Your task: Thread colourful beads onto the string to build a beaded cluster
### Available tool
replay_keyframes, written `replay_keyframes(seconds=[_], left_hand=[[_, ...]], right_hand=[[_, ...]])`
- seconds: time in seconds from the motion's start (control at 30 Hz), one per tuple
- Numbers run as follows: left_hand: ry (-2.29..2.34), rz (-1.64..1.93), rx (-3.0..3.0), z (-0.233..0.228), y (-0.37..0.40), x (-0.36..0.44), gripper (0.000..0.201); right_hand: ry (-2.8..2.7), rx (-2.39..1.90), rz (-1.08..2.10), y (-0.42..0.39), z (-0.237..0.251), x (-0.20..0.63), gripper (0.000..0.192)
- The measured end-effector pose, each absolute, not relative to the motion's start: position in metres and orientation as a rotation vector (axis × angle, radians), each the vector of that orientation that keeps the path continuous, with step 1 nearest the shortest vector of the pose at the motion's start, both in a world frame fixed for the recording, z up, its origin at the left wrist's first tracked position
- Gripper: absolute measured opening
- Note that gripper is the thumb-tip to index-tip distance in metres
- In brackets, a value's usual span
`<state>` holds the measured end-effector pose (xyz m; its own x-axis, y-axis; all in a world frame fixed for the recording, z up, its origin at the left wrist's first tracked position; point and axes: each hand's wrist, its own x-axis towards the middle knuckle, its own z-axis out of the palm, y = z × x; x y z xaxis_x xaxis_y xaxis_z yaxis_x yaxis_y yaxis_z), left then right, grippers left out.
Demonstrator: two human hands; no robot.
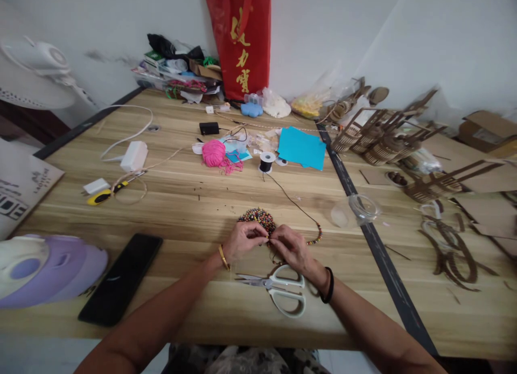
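Even, soft daylight, faint shadows only. Wide-angle bends the table (pixel 181 201) edges; corners smear slightly. No glare, centre sharp.

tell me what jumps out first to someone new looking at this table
The two hands, left hand and right hand, meet at the near middle of the table, pinching at a cord beside a pile of beads. White scissors lie just below them, and a black phone lies to the left. At the back, a red bag stands against the wall, with pink yarn in front of it.
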<state>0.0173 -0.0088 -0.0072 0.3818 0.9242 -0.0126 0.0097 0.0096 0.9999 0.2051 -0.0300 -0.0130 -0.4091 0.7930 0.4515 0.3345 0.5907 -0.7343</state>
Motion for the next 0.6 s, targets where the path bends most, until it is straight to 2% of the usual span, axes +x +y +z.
replay_keyframes(seconds=[0.6], left_hand=[[0.938,0.894,1.353,-0.0090,-0.0108,0.0180,0.016]], right_hand=[[-2.005,-0.865,0.713,-0.0306,-0.0100,0.2050,0.010]])
